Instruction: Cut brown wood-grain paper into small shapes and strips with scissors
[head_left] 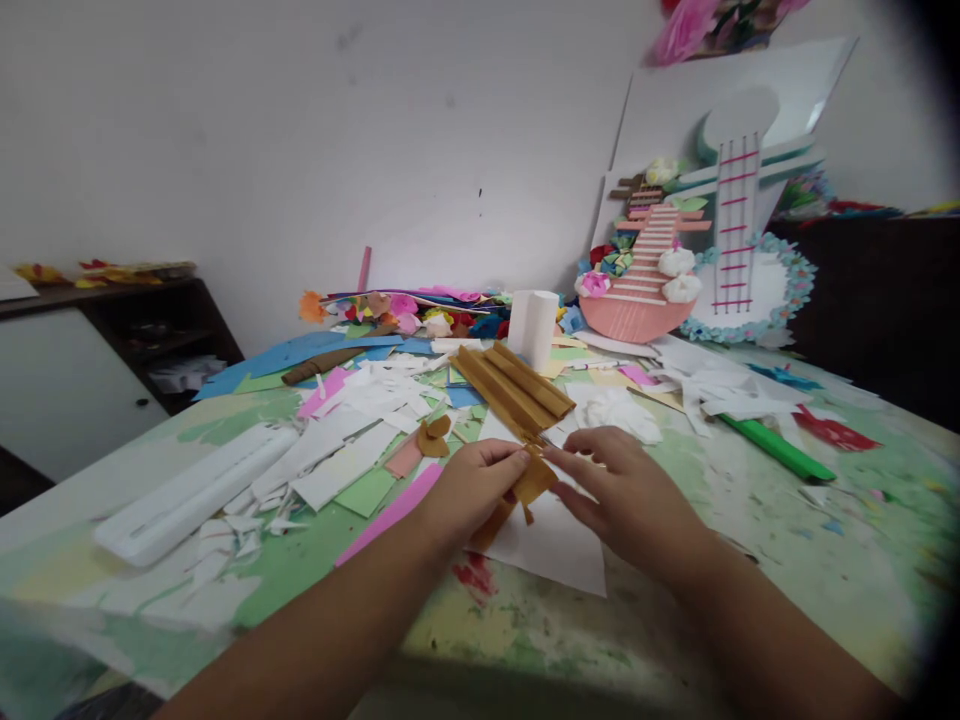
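Note:
My left hand (pixel 480 485) is closed, pinching a small piece of brown crepe paper (pixel 535 482) between thumb and fingers. On the paper's other side, my right hand (pixel 626 490) has its fingertips at the right edge, thumb and index finger a little apart. A thin greyish thing by the right fingers is too small to make out. Just beyond the hands lies a folded, ridged length of brown crepe paper (pixel 517 385). Below them is a white paper sheet (pixel 570 550), with another brown strip (pixel 491 527) partly under my left hand.
Paper scraps (pixel 375 400) cover the left of the table, near a long white device (pixel 195 490). A white roll (pixel 532 328) stands behind the brown paper. To the right lie a green roll (pixel 776 447) and red paper (pixel 836 428). Paper guitar crafts (pixel 645 270) lean at the back.

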